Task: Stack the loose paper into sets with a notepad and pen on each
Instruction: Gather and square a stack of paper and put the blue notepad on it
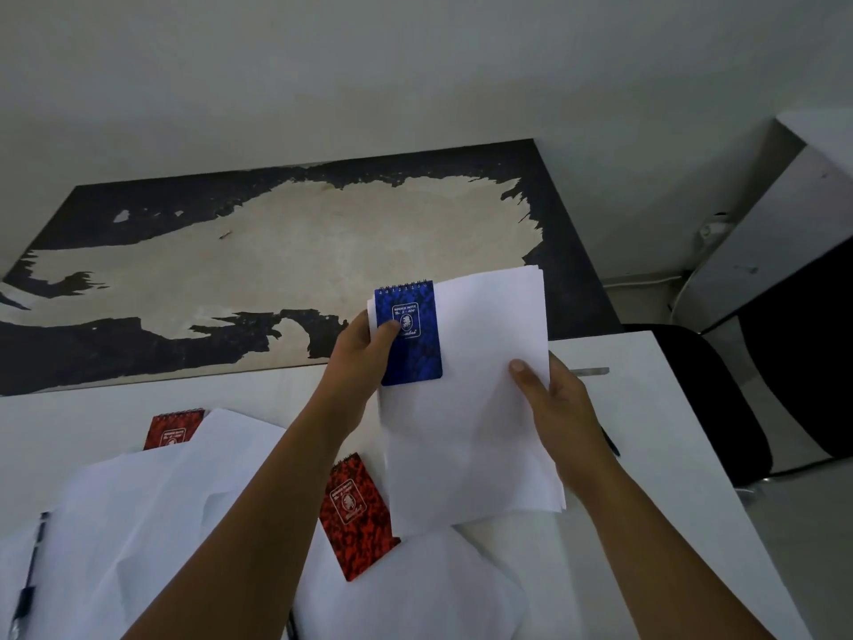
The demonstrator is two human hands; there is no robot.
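Above the white table (669,408), head view only:

Held stack: sheaf of white paper (471,408), lifted over the table's far right part, gripped from both sides.
Left hand (357,348): at the sheaf's left edge, thumb (387,329) pressed on the blue notepad (408,334), pinning it flat against the top sheet; other fingers hidden behind the paper.
Right hand (554,404): at the sheaf's right edge, thumb (524,374) on top, remaining fingers curled underneath (mostly out of sight).
Blue notepad: spiral edge pointing away, lying along the sheaf's upper left side.
Red notepad (357,515): flat on the table just beside the held sheaf's lower left corner, tilted.
Second red notepad (173,429): farther left, partly tucked under loose paper (138,515).
Loose paper: spread untidily across the near left of the table.
Pen (30,570): dark, at the far left edge, lying across the sheets.
Beyond the table: worn dark board (138,344) with pale peeled patches.
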